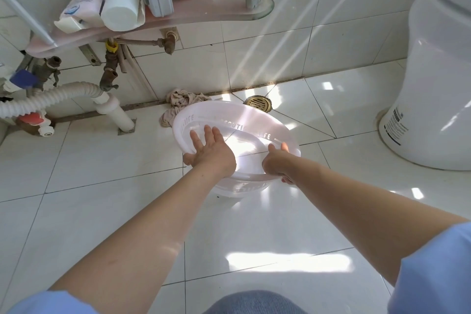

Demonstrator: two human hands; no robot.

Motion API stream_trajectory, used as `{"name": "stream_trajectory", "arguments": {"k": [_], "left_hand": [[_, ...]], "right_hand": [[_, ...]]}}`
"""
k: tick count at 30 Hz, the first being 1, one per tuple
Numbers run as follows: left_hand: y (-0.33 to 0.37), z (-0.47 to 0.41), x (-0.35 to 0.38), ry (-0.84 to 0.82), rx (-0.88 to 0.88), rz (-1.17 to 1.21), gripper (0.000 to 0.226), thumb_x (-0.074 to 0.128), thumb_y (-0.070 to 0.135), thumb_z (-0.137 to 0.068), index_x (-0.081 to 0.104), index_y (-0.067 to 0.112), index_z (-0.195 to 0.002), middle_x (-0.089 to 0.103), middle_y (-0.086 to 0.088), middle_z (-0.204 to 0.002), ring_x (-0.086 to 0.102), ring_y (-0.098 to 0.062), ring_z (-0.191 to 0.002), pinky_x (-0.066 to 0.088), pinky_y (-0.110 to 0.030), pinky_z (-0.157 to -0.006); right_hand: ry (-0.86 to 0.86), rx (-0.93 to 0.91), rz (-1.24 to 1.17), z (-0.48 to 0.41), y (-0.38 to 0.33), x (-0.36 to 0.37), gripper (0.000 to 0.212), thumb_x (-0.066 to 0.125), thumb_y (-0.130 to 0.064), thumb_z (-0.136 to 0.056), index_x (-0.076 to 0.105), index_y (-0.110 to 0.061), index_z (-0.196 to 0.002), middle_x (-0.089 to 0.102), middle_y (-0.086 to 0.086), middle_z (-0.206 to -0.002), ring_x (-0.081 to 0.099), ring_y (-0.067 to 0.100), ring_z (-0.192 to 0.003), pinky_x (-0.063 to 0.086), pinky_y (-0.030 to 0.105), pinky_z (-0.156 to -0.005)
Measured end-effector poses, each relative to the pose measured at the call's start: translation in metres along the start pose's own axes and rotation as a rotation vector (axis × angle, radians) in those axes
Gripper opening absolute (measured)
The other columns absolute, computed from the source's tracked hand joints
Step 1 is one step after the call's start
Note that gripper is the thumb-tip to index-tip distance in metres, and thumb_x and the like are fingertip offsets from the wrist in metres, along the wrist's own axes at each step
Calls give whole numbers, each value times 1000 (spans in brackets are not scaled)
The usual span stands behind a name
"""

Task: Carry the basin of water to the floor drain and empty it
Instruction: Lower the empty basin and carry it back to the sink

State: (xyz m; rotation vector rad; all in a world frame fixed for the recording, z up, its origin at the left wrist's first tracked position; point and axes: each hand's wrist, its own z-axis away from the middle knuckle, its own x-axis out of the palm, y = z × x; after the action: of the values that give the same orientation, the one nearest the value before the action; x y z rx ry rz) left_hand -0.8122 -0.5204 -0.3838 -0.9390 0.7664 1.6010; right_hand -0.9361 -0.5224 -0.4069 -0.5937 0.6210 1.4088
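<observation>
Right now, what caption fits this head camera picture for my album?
The left hand and right hand hold a translucent white plastic basin by its rim, near the round brass floor drain.

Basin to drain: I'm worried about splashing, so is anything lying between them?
Nothing visible. The far rim of the basin reaches the floor drain; the crumpled cloth lies off to the left, clear of that path.
</observation>
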Motion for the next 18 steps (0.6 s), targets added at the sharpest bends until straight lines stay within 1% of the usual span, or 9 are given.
{"name": "stream_trajectory", "arguments": {"k": [1, 2, 3, 5, 7, 8, 12, 15, 18], "left_hand": [[0, 0, 0, -2, -2, -2, 92, 39, -6, -77, -18, 17, -145, -26, 5, -154, -23, -32, -141, 25, -55, -104], [0, 0, 1, -4, -4, -4, 93, 39, -7, -76, -18, 16, -145, -27, 5, -154, -24, -32, -141, 24, -55, -104], [0, 0, 1, -5, -5, -6, 94, 40, -7, -76, -19, 16, -145, -27, 4, -154, -24, -32, -141, 24, -55, -104], [-1, 0, 2, -1, -5, -6, 94, 40, -7, -76, -19, 16, -145, -28, 4, -154, -25, -32, -141, 24, -55, -105], [-1, -1, 4, 4, -4, -4, 94, 41, -6, -77, -19, 16, -145, -28, 3, -154, -25, -32, -140, 24, -55, -105], [-1, -1, 4, 5, -7, -3, 94, 41, -5, -76, -19, 17, -145, -28, 3, -153, -26, -33, -140, 24, -55, -105], [-3, 0, 7, -4, -26, 1, 94, 40, -5, -75, -19, 18, -145, -30, 1, -153, -26, -34, -140, 24, -54, -104], [-5, 1, 11, -11, -55, 14, 93, 42, -3, -77, -17, 18, -146, -29, -3, -153, -26, -38, -139, 23, -54, -105], [-7, 3, 14, -23, -87, 33, 87, 41, 2, -82, -15, 17, -146, -28, -9, -153, -24, -45, -137, 22, -54, -107]], "right_hand": [[13, -30, 22, -4, 0, 3, 64, 43, 1, -92, 7, -4, -145, -13, 21, -154, -13, 43, -139, 36, 42, -96], [-7, 7, -5, -8, 1, 4, 66, 43, 0, -91, 6, -5, -145, -14, 21, -154, -14, 45, -138, 34, 45, -100], [-15, -31, 41, -15, 4, 7, 68, 43, -3, -91, 3, -6, -146, -15, 19, -154, -13, 46, -138, 28, 48, -108], [-63, -32, 97, -16, 7, 8, 68, 37, -4, -92, -5, -7, -145, -17, 13, -155, -16, 43, -139, 17, 52, -113], [-83, -37, 125, -17, 5, 11, 67, 27, 1, -92, -13, -10, -144, -25, 5, -153, -19, 41, -138, 18, 53, -112], [-91, -38, 120, -15, 4, 10, 68, 26, 3, -92, -14, -11, -144, -27, 4, -153, -19, 41, -138, 18, 53, -112], [-53, -58, 166, -13, 3, 12, 65, 29, 5, -92, -6, -6, -145, -24, 13, -153, -20, 44, -137, 10, 59, -112], [-35, -32, 67, -10, 3, 13, 62, 27, 4, -93, -5, -4, -145, -22, 15, -153, -18, 44, -138, 10, 59, -112], [-16, 3, -47, -2, 2, 15, 62, 34, -2, -94, -2, -3, -145, -19, 18, -153, -16, 42, -139, 7, 53, -114]]}}
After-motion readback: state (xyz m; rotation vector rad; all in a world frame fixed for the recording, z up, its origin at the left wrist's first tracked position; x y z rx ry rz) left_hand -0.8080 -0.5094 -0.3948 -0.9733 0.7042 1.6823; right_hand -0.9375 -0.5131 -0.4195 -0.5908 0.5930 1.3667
